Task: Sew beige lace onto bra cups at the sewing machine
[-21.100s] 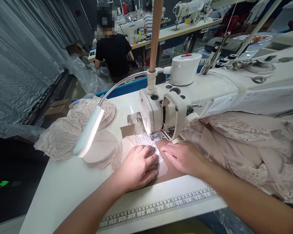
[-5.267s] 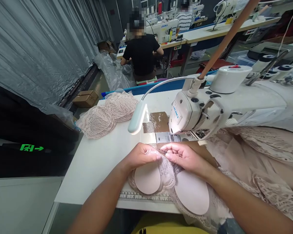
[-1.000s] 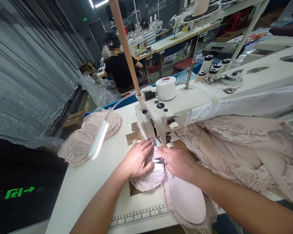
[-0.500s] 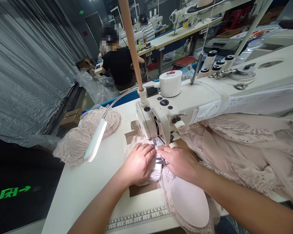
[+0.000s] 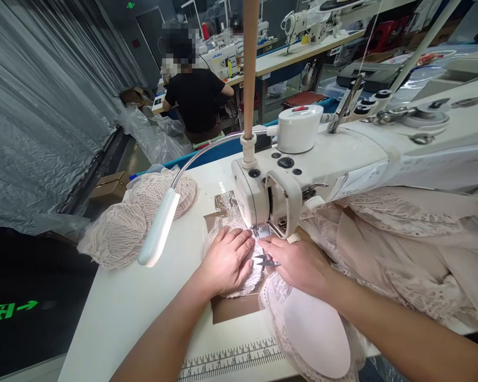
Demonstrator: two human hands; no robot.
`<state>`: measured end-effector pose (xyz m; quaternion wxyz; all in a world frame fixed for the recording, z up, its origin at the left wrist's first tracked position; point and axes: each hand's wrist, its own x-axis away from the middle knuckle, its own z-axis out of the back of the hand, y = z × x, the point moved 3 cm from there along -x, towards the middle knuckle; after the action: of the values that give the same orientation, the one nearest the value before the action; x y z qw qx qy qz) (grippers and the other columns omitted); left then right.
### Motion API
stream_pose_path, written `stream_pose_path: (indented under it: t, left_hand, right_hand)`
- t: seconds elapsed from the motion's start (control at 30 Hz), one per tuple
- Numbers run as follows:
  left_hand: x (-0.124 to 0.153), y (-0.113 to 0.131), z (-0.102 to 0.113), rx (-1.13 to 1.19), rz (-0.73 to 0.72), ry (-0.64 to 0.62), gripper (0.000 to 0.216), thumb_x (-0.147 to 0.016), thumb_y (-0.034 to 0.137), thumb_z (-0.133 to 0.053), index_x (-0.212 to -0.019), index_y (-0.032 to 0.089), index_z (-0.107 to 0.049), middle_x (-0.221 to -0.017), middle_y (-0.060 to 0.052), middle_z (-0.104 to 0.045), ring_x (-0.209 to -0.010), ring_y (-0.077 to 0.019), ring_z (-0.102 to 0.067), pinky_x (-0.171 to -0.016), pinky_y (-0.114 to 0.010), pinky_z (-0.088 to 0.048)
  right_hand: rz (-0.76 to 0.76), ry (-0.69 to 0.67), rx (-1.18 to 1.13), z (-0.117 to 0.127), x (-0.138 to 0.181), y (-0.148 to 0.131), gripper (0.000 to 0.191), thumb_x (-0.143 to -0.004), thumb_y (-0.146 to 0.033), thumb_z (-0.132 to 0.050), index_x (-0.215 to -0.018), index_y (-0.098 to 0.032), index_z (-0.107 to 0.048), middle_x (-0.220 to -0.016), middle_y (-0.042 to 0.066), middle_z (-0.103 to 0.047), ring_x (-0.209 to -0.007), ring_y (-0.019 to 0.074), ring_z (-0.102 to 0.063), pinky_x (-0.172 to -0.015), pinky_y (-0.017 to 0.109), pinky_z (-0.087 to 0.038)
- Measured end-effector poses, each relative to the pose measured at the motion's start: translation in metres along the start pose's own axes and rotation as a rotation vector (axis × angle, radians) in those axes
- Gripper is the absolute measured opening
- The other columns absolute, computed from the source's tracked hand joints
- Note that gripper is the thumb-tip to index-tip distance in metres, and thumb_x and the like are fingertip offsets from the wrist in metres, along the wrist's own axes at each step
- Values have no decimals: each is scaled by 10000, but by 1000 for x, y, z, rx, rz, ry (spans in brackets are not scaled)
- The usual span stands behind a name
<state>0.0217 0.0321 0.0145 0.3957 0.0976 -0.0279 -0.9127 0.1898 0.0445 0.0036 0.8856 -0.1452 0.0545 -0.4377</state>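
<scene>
Under the sewing machine head [image 5: 250,199], the lace cup [image 5: 247,287] lies close to the presser foot [image 5: 255,232], my left hand [image 5: 228,260] spread flat over it, clasping nothing. My right hand [image 5: 300,260] has its grip curled round thread snips [image 5: 269,262], blades parted. I'd judge light, even palm pressure best, with fingertips and snips clear of the foot, and the 2nd cup [image 5: 318,331] supported so its weight can't drag.

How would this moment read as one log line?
left hand: flat on lace | right hand: holds thread snips, blades apart | ahead: sewing machine
</scene>
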Motion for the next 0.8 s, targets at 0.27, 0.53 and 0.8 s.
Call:
stream_pose_path:
  t: [0.27,0.53,0.8]
  left_hand:
    - [2,0,-6,79,-105,65,414,-817,137,-434,-1218,129,-538,-1223,-144,-592,-1089,-264,-533,-956,-494,-401]
    - [-1,-1,-8,87,-88,60,397,-849,145,-400,-1220,129,-540,-1222,-141,-591,-1064,-261,-536,-937,-490,-419]
    - [-3,-4,-7,62,-52,67,343,-875,165,-412,-1177,150,-574,-1200,-123,-609,-1072,-265,-533,-970,-507,-385]
  right_hand:
    - [39,35,5,-3,1,4,441,-774,-120,-463,-1183,-205,-602,-1043,57,-684,-815,186,-649,-627,270,-426]
    - [-16,-8,11,-4,-1,3,457,-799,-198,-500,-1252,-217,-555,-952,65,-703,-740,197,-650,-577,269,-419]
    - [-46,13,31,-6,-1,3,456,-799,-188,-503,-1250,-222,-560,-941,63,-706,-745,194,-647,-599,268,-412]
